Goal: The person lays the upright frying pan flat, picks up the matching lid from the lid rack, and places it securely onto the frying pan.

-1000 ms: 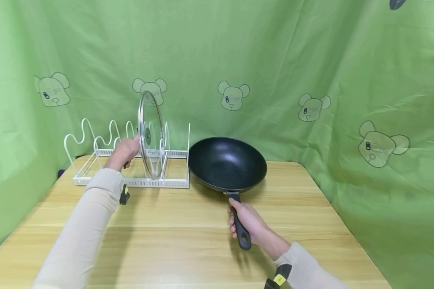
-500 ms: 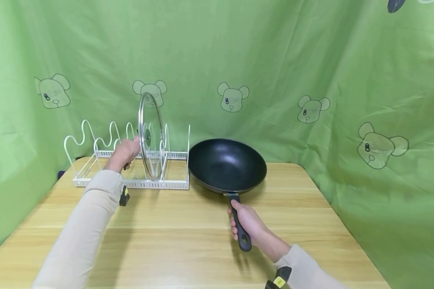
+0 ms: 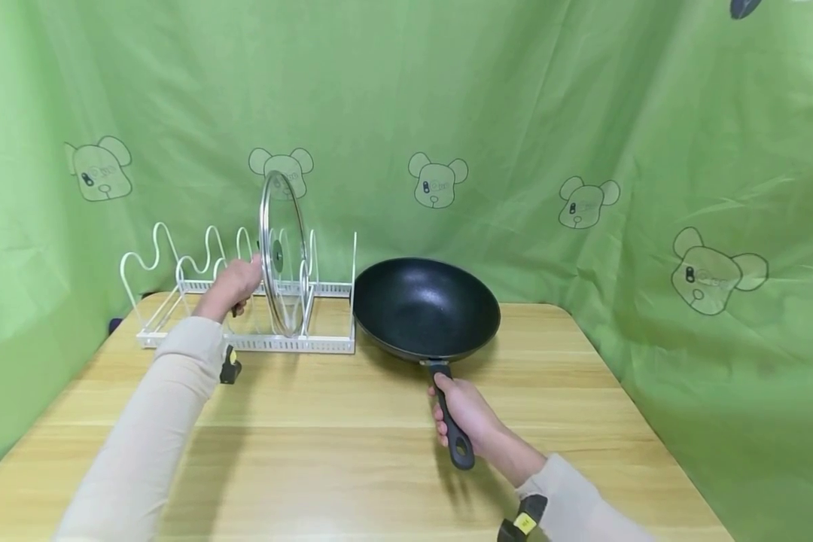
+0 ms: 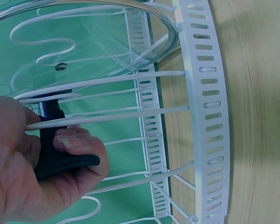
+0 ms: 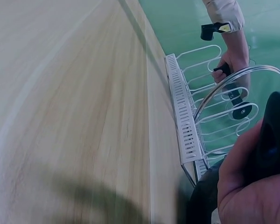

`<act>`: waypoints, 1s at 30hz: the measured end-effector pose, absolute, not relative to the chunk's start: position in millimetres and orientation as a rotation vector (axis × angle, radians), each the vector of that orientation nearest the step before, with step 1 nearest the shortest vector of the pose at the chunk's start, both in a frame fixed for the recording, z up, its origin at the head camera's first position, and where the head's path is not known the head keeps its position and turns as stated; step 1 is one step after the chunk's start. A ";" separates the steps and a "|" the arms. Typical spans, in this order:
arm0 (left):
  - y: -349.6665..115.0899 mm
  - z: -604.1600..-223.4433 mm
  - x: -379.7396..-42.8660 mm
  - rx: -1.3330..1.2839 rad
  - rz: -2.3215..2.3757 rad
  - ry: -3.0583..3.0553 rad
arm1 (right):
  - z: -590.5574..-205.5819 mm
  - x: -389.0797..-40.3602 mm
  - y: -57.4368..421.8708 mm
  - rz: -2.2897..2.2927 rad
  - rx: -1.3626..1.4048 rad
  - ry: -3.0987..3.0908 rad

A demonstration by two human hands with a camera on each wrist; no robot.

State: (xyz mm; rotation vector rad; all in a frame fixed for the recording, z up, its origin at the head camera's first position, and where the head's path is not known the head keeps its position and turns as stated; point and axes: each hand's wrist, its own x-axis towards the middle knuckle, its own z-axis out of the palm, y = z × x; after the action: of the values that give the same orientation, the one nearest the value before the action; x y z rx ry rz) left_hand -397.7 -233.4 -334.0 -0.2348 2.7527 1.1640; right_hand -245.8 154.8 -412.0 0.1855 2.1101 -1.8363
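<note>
A glass lid (image 3: 286, 278) with a metal rim stands on edge among the wires of the white rack (image 3: 325, 345). My left hand (image 3: 235, 282) grips its black knob from the left; the left wrist view shows fingers curled round the black knob (image 4: 49, 140), with rack wires passing close by. To the right of the rack is a black frying pan (image 3: 427, 309), tilted with its inside facing me. My right hand (image 3: 470, 418) holds the pan's black handle (image 3: 458, 444), thumb along the top. In the right wrist view the handle's end covers part of that hand.
The rack stands at the back left of the wooden table (image 3: 325, 474), its left wire loops holding nothing. A green curtain (image 3: 515, 90) with bear drawings hangs behind the table and on both sides.
The lid and rack stay put, with the left hand still on the knob. The pan's handle end shifts very slightly right with the right hand.
</note>
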 end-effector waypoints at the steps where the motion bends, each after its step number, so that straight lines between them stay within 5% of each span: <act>1: -234.2 -333.8 -397.5 -0.216 1.177 2.736 | -411.9 -245.8 154.6 -1.833 0.187 2.111; 30: -244.2 -315.6 -388.6 -0.115 1.489 2.405 | -413.5 -243.9 150.6 -1.865 0.215 2.106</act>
State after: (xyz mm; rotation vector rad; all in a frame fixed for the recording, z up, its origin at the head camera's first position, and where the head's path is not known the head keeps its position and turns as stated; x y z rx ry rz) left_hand -388.6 -244.2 -315.6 -0.1150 2.4048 1.4894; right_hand -243.9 150.6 -413.5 0.2147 2.1064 -1.8646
